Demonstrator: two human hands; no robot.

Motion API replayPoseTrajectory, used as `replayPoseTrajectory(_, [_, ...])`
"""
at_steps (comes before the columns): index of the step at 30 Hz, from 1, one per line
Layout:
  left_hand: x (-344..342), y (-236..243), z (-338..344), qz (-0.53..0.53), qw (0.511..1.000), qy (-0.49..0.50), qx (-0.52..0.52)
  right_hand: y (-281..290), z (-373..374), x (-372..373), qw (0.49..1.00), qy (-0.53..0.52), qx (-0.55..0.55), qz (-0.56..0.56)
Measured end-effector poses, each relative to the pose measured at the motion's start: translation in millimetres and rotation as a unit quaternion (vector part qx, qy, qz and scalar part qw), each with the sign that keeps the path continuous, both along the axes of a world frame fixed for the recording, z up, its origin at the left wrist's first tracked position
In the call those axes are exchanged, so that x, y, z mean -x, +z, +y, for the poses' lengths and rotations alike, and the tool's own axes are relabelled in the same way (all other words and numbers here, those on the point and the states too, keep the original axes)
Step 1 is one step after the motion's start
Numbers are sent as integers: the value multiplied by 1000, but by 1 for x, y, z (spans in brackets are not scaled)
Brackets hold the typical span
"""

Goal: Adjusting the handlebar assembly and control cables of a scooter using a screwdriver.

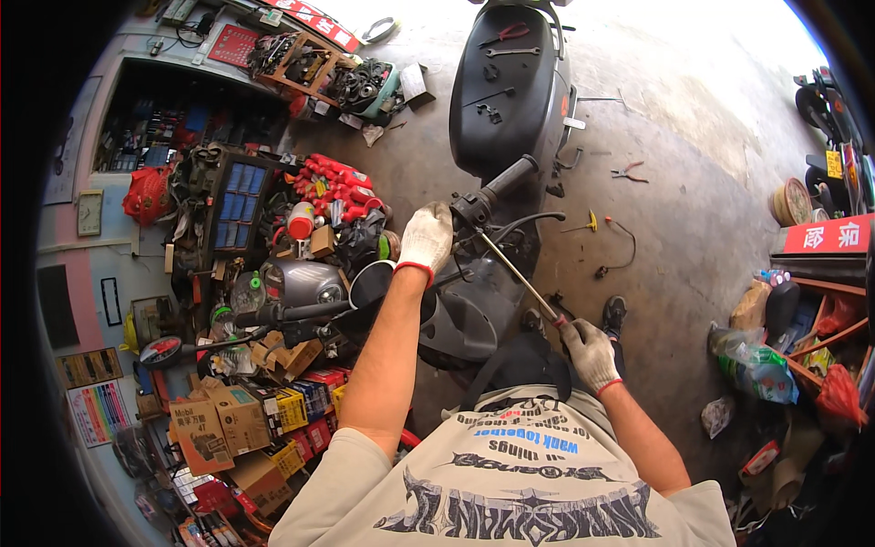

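Note:
My left hand (426, 239), in a white glove with a red cuff, grips beside the black switch housing (472, 210) on a scooter's handlebar. The rubber grip (510, 178) angles up to the right, with a black lever (538, 219) below it. My right hand (588, 357), also gloved, holds a long screwdriver (519, 278) by its red handle; its shaft runs up to the underside of the housing. The scooter's dark front body (465, 324) is beneath my hands. Its black seat (497, 146) lies beyond, with pliers (501, 36), a wrench (513, 52) and small parts on it.
Pliers (629, 173), a small yellow-handled tool (591, 221) and a cable (620, 246) lie on the concrete floor (674, 182). Piled boxes (228, 419), red bottles (337, 182) and parts crowd the left. Shelves (829, 337) with bags and another two-wheeler (820, 118) stand at the right.

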State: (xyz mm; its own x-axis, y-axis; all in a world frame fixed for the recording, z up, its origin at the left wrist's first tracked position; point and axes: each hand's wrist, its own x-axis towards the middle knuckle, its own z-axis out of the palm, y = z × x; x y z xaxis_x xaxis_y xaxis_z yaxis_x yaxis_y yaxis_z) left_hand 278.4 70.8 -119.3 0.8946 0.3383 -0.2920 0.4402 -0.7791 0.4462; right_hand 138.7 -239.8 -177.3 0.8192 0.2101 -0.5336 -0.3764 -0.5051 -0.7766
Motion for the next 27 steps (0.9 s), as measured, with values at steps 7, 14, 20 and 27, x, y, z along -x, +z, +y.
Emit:
replayPoseTrajectory(7, [1, 6, -4, 0, 1000, 4, -5, -1, -1, 2, 1000, -7, -5, -30])
replayPoseTrajectory(14, [2, 8, -4, 2, 1000, -3, -24, 2, 1, 2, 1000, -7, 2, -29])
replayPoseTrajectory(20, [0, 7, -5, 11, 1000, -2, -23, -22, 12, 23, 994, -40, 40, -92])
replayPoseTrajectory(27, [1, 11, -10, 24, 999, -25, -34, -32, 30, 31, 994, -108, -20, -25])
